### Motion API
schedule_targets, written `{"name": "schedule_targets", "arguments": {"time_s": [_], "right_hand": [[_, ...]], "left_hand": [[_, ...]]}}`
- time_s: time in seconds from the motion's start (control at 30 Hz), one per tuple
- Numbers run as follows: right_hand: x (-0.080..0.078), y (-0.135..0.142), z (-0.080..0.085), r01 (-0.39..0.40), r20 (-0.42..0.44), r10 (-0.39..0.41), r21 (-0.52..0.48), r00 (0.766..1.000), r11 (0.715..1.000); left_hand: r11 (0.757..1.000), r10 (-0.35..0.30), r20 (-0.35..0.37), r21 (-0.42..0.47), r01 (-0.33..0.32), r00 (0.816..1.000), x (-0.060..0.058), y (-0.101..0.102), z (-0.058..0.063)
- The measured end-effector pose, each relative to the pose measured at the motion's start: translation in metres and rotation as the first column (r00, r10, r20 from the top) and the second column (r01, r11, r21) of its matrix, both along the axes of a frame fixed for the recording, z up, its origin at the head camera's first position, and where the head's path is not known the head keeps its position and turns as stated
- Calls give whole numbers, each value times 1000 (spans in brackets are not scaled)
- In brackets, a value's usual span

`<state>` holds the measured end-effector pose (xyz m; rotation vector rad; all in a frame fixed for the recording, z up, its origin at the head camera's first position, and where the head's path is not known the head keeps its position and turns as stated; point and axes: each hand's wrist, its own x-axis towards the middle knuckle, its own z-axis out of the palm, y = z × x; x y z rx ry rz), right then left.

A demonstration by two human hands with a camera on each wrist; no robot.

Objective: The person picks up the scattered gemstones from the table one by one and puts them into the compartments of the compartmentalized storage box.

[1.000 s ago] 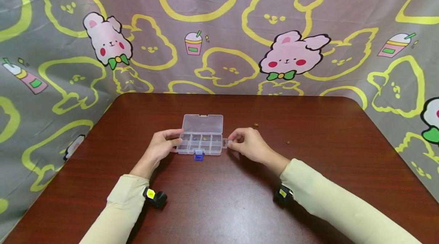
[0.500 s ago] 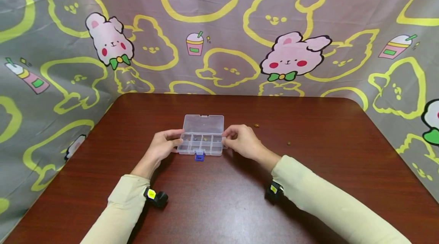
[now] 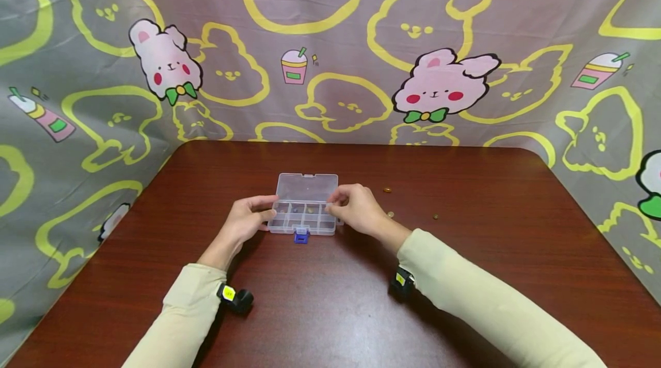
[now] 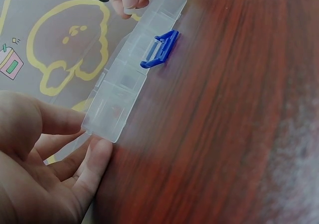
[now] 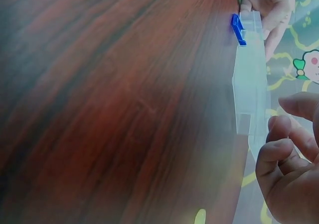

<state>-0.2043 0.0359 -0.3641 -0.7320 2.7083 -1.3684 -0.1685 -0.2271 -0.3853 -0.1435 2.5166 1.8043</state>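
At far L, the left hand (image 3: 244, 220) grips the near end of a clear plastic box (image 3: 279, 229), which sits L of ctr. on the counter (image 3: 330, 310), its lid (image 3: 308, 187) open at the far side, blue latch (image 3: 302, 237) out front. A few tiny pcs. (image 3: 311, 210) lie in back-row compts. Over the box's R end hovers the right hand (image 3: 356, 206), thumb & fingers bent, narrow gap; I can't tell if it's holding anything. Best handling, I'd say: L end braced, R fingertips low over one compt., clear of dividers, w/ any release gentle so nothing bounces. Farther R: amber bead (image 3: 387, 190), pale bead (image 3: 391, 215), brownish bead (image 3: 436, 217).
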Motion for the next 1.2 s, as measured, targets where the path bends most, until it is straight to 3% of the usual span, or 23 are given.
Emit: {"name": "schedule_targets", "arguments": {"time_s": [1.2], "right_hand": [[-2,-2,4,11,37,-12,19,999,1000]], "left_hand": [[1000,13,8,-2,-13,1000,-1,1,-1]]}}
